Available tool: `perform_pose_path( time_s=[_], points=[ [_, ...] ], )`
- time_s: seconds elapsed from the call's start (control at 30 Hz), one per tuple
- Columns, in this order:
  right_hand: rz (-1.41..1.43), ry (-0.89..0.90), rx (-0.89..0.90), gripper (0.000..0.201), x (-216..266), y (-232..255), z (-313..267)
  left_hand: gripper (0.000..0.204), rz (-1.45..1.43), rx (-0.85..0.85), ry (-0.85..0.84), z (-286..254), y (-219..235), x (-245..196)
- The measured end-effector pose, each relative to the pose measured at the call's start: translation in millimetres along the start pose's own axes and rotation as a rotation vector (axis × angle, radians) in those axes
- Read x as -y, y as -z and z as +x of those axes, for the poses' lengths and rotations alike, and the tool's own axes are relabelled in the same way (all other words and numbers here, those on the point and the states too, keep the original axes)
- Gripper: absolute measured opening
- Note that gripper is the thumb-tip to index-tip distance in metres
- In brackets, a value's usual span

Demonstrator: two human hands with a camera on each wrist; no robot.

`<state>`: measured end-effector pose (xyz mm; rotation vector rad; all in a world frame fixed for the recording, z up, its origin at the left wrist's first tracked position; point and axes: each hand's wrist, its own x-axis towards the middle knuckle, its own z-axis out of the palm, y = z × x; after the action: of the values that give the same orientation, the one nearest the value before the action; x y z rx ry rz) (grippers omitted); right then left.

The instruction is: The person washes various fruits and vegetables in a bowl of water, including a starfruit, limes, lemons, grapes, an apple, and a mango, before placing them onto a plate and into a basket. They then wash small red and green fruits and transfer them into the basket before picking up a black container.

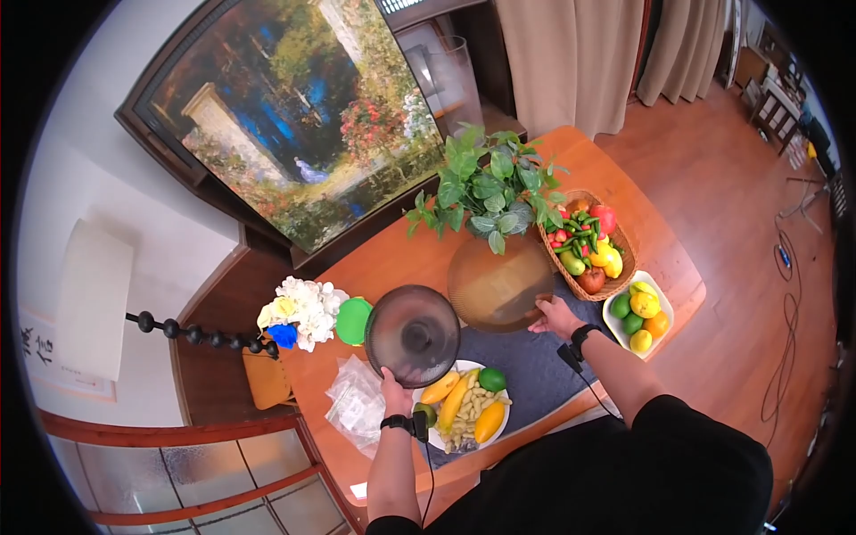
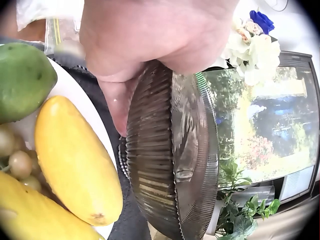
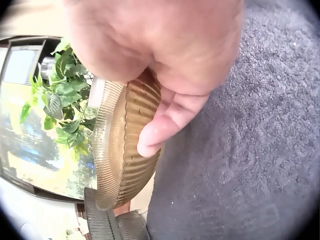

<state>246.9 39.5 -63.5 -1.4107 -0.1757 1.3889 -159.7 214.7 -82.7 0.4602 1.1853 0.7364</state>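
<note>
Hands (image 1: 395, 394) (image 1: 556, 318) reach forward, left gripping a dark dish (image 1: 413, 335), right an amber dish (image 1: 501, 283).

Black short sleeves (image 1: 658, 419), black wrist straps (image 1: 584, 336), thin cables (image 1: 599, 395).

1. The smoky grey-brown dish (image 1: 413, 336) over on the person's left is round, see-through and glassy, with fine ribs around the outside and a darker round patch in the middle. It's tilted, gripped at its near edge by the left hand (image 1: 395, 395), between the green disc (image 1: 354, 321) and the amber dish (image 1: 501, 283), near the white fruit plate (image 1: 489, 366).

2. That amber dish is round, ribbed and see-through too, its edge finely scalloped. It's tilted as well, pinched at the rim by the right hand (image 1: 557, 316), near the leafy plant (image 1: 499, 183) and the wicker basket (image 1: 624, 281).
</note>
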Motion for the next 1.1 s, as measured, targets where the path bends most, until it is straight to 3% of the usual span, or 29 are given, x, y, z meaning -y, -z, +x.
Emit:
perform_pose_path(
  time_s=[0.03,0.1,0.23,0.3,0.47,0.53,0.83,1.0,1.1],
  points=[
    [0.002,0.004,-0.008,0.042,3.5,-0.2,-4.7,0.052,-0.014,-0.01,-0.014,-0.4,0.3,1.2],
    [0.061,-0.192,0.052,0.061,7.5,-1.1,-17.1,0.051,0.006,-0.024,-0.037,-2.6,0.2,2.2],
    [0.022,-0.384,0.114,0.074,-21.1,-6.3,-50.2,0.052,-0.028,-0.027,-0.057,6.8,5.9,6.6],
    [-0.32,-0.287,0.281,0.07,-28.0,-15.3,-64.5,0.052,-0.035,-0.043,-0.055,8.8,4.4,4.8],
    [-0.491,-0.099,0.38,0.057,-9.3,-63.2,-60.7,0.047,0.005,-0.065,-0.117,-0.5,1.2,-9.2],
    [-0.572,0.093,0.382,0.051,0.3,-84.2,-46.0,0.047,0.007,-0.064,-0.115,-0.8,0.0,-13.4],
    [-0.568,0.21,0.394,0.046,47.7,-166.3,-20.4,0.051,0.046,0.017,-0.195,-5.5,11.6,-20.1],
    [-0.597,0.316,0.457,0.036,53.5,-173.8,-28.2,0.053,0.079,-0.001,-0.207,-34.9,-0.1,-35.4],
    [-0.587,0.347,0.45,0.037,56.8,-171.1,-45.6,0.051,0.043,-0.049,-0.297,-58.4,-16.1,-38.3]
  ],
)
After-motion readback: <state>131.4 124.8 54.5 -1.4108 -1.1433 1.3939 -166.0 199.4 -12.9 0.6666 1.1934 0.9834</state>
